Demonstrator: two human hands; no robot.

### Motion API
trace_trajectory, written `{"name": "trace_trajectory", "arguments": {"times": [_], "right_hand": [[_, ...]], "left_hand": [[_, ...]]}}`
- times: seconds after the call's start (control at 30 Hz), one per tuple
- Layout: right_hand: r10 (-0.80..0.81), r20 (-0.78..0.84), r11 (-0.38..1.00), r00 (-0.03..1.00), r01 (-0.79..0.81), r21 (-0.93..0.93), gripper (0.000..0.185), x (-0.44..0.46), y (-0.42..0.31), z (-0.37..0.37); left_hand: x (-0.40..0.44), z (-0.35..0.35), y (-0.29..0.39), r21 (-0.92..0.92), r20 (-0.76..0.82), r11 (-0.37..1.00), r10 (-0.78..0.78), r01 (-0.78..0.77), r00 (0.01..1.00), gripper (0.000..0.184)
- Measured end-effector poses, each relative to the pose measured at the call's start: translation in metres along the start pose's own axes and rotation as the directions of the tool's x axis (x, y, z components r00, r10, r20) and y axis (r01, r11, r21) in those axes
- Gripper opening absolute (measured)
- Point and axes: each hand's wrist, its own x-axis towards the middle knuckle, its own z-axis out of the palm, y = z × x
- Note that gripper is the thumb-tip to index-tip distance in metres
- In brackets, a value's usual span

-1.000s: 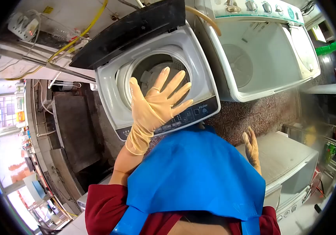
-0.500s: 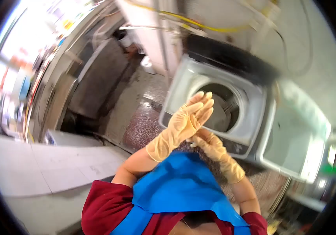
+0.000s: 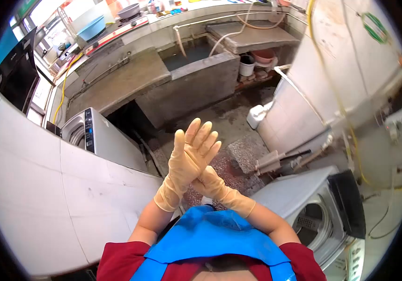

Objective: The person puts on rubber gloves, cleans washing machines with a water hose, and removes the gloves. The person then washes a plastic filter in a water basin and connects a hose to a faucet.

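Your left hand (image 3: 189, 159), palm open, wears a pale-yellow rubber glove (image 3: 167, 193), long axis near upright, fingertips up-right | your right hand (image 3: 211, 183) touches its heel, grip seemingly hidden | left washer's dark control panel (image 3: 89, 131): lettering too small | grey open-lidded washing machine (image 3: 283, 199), centred earlier, now lower right.
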Motion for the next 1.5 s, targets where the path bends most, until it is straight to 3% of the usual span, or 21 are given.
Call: {"name": "trace_trajectory", "arguments": {"times": [0.1,0.17,0.2,0.3,0.33,0.37,0.47,0.5,0.57,0.63,0.7,0.77,0.9,0.97,1.0,1.07,1.1,1.17,1.3,1.43,1.5], "right_hand": [[-0.217,0.038,0.968,0.975,0.220,-0.121,0.041,0.062,0.013,-0.005],[-0.188,0.071,0.978,0.980,0.194,-0.082,0.039,0.093,0.034,-0.009],[-0.162,0.093,0.985,0.982,0.167,-0.046,0.038,0.105,0.043,-0.011],[-0.033,0.197,0.989,0.980,0.060,-0.134,0.042,0.145,0.067,-0.026],[0.050,0.143,0.989,0.988,-0.029,-0.147,0.041,0.161,0.083,-0.033],[0.045,0.139,0.989,0.989,-0.024,-0.147,0.041,0.180,0.104,-0.043],[-0.044,-0.267,0.998,0.963,0.028,-0.061,0.033,0.247,0.176,-0.083],[-0.180,-0.312,0.978,0.933,0.205,0.048,0.025,0.279,0.201,-0.097],[0.117,-0.186,0.983,0.976,-0.087,0.160,0.023,0.317,0.243,-0.130],[0.414,-0.174,0.907,0.893,-0.388,0.165,0.055,0.353,0.265,-0.163],[0.552,-0.162,0.834,0.818,-0.539,0.120,0.075,0.379,0.309,-0.192],[0.689,-0.068,0.719,0.721,-0.670,0.182,0.086,0.402,0.343,-0.219],[0.789,0.002,0.580,0.614,-0.747,0.325,0.087,0.450,0.418,-0.250],[0.895,0.116,0.261,0.431,-0.717,0.646,0.084,0.491,0.442,-0.258],[0.878,0.183,0.148,0.443,-0.614,0.776,0.080,0.498,0.493,-0.259],[0.852,0.177,0.048,0.492,-0.410,0.911,0.073,0.534,0.532,-0.264],[0.850,0.159,0.009,0.501,-0.316,0.949,0.069,0.554,0.556,-0.265],[0.887,0.152,-0.027,0.436,-0.278,0.960,0.068,0.583,0.606,-0.263],[0.958,0.134,-0.078,0.252,-0.222,0.972,0.074,0.637,0.689,-0.267],[0.982,0.173,-0.145,0.071,-0.296,0.944,0.073,0.679,0.734,-0.275],[0.980,0.197,-0.198,-0.026,-0.203,0.959,0.076,0.682,0.771,-0.273]], "left_hand": [[0.035,0.007,0.037,0.197,0.227,0.979,0.006,-0.052,0.974,0.069],[0.063,0.020,0.056,0.493,0.357,0.854,-0.020,-0.170,0.934,0.090],[0.081,0.018,0.062,0.491,0.400,0.847,-0.011,-0.205,0.916,0.095],[0.133,0.023,0.091,0.753,0.295,0.629,-0.059,-0.194,0.954,0.089],[0.155,0.019,0.101,0.754,0.272,0.643,-0.124,-0.131,0.954,0.080],[0.180,0.019,0.113,0.863,0.189,0.500,-0.185,-0.073,0.964,0.068],[0.270,-0.012,0.141,0.901,0.145,0.420,-0.048,-0.112,0.988,0.053],[0.302,-0.013,0.154,0.907,0.115,0.406,0.022,-0.114,0.993,0.053],[0.369,-0.029,0.186,0.941,0.183,0.273,0.082,-0.199,0.980,0.056],[0.428,-0.074,0.229,0.960,0.276,-0.098,0.150,-0.264,0.949,0.060],[0.455,-0.111,0.271,0.870,0.111,-0.492,0.212,0.008,0.971,0.065],[0.471,-0.137,0.308,0.675,-0.142,-0.679,0.265,0.289,0.954,0.067],[0.502,-0.231,0.376,0.711,-0.397,-0.461,0.360,0.531,0.844,0.081],[0.528,-0.282,0.408,0.837,-0.461,-0.177,0.285,0.519,0.840,0.071],[0.550,-0.294,0.420,0.828,-0.480,-0.172,0.275,0.533,0.833,0.071],[0.606,-0.310,0.432,0.707,-0.653,0.446,0.116,0.548,0.748,0.067],[0.635,-0.328,0.442,0.687,-0.673,0.449,0.096,0.571,0.734,0.067],[0.682,-0.371,0.452,0.419,-0.697,0.785,-0.044,0.457,0.716,0.079],[0.750,-0.463,0.457,0.212,-0.699,0.911,-0.112,0.355,0.706,0.075],[0.797,-0.508,0.455,0.048,-0.826,0.940,-0.152,0.337,0.543,0.061],[0.808,-0.532,0.458,-0.041,-0.784,0.943,-0.235,0.330,0.574,0.058]]}}
